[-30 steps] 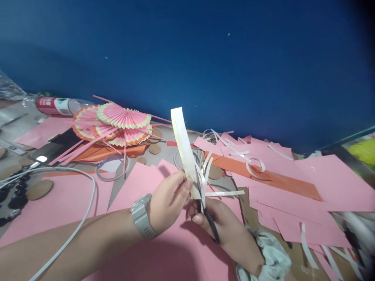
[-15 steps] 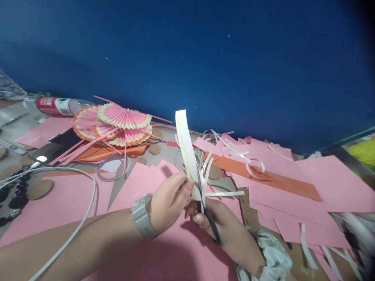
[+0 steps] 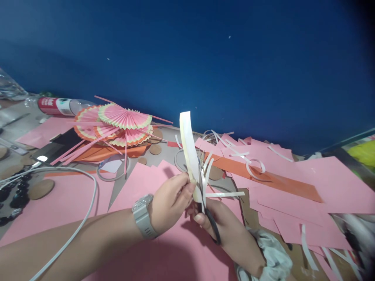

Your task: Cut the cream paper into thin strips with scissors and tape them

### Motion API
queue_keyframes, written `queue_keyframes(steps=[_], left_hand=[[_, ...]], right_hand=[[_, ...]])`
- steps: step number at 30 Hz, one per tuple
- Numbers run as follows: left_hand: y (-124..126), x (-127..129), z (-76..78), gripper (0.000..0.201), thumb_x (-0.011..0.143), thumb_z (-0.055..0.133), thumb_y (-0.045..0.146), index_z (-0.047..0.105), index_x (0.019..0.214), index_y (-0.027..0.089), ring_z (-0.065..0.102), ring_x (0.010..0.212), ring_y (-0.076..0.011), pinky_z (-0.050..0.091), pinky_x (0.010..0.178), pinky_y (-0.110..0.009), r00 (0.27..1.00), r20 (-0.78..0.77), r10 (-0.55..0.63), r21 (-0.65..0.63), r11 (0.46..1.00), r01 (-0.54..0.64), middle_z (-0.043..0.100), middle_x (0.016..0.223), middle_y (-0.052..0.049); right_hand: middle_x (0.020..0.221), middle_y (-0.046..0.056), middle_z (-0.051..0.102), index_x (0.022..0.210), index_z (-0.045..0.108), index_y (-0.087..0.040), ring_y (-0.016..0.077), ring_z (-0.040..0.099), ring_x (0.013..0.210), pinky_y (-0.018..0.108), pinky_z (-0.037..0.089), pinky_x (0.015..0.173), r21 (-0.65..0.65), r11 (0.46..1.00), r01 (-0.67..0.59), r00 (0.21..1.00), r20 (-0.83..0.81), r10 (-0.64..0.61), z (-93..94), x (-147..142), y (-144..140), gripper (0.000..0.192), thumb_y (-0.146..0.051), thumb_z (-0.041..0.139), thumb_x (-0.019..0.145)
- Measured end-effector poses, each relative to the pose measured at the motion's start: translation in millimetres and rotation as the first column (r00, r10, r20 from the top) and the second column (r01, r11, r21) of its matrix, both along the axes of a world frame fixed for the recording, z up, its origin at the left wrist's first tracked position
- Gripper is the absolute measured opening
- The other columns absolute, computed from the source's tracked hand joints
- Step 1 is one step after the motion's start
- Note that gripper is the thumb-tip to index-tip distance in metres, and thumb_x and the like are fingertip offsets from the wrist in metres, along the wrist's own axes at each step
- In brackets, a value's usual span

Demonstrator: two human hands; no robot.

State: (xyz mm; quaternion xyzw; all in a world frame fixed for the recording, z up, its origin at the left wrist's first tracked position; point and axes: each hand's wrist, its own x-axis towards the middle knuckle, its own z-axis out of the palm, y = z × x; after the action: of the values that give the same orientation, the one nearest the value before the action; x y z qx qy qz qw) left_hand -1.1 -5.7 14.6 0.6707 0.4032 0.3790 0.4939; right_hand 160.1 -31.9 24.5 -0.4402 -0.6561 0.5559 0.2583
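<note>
White strip (image 3: 190, 144), centre of the clock: held near-upright above the work surface, its free end toward 12 o'clock. The left hand (image 3: 171, 201), at 7 o'clock, is pinched on its lower part, thumb against the near face. The right hand (image 3: 225, 222), at 5 o'clock, is closed about the black handle of the scissors (image 3: 213, 223), whose blades lie along the strip's right edge; how far they are parted cannot be told. Narrow white slips (image 3: 208, 171) splay just beside the blades, at 4 o'clock.

Outward: a curled white ring (image 3: 255, 168) on an orange band (image 3: 275, 180) at 3 o'clock; pleated pink fans (image 3: 127, 119) at 10 o'clock; a white cable (image 3: 95, 189) at 8 o'clock; a blue wall (image 3: 187, 58) at 12 o'clock.

Possible faults, as judged: the unsupported upper length may bend, making the cut wander and the width uneven; the left fingertips, close to the blades, may be nicked if the grip slides; the splayed slips may foul the blades.

Compared with one second earlier: the strip's free end stands farther to the right, exposing a small white slip (image 3: 178, 141) at 9 o'clock formerly covered; both hands keep their grips.
</note>
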Motion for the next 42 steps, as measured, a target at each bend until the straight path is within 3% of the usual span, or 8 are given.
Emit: queue_keyframes(steps=[18,42], left_hand=[[0.9,-0.1,-2.2,0.027,0.095,0.030,0.032,0.042,0.074,0.020,0.050,0.052,-0.0100,0.042,0.053,-0.021,0.999,0.009,-0.040,-0.007,0.999,0.040,0.052,0.060,0.003],[1.7,0.5,-1.4,0.027,0.095,0.032,0.029,0.039,0.071,0.019,0.045,0.048,-0.0077,0.037,0.048,-0.018,0.997,0.012,-0.080,-0.058,0.995,0.080,0.048,0.057,0.004]], right_hand=[[0.075,0.001,0.058,0.084,0.059,-0.016,0.0177,0.054,0.071,0.027,0.046,0.066,0.067,0.998,-0.012,0.992,0.125,0.004,-3.8,1.3,0.2,0.036,-0.051,0.050,0.085],[0.078,0.003,0.059,0.084,0.056,-0.016,0.0186,0.055,0.074,0.028,0.047,0.069,0.081,0.997,-0.017,0.995,0.102,0.009,-6.1,2.1,0.6,0.034,-0.049,0.047,0.088]])
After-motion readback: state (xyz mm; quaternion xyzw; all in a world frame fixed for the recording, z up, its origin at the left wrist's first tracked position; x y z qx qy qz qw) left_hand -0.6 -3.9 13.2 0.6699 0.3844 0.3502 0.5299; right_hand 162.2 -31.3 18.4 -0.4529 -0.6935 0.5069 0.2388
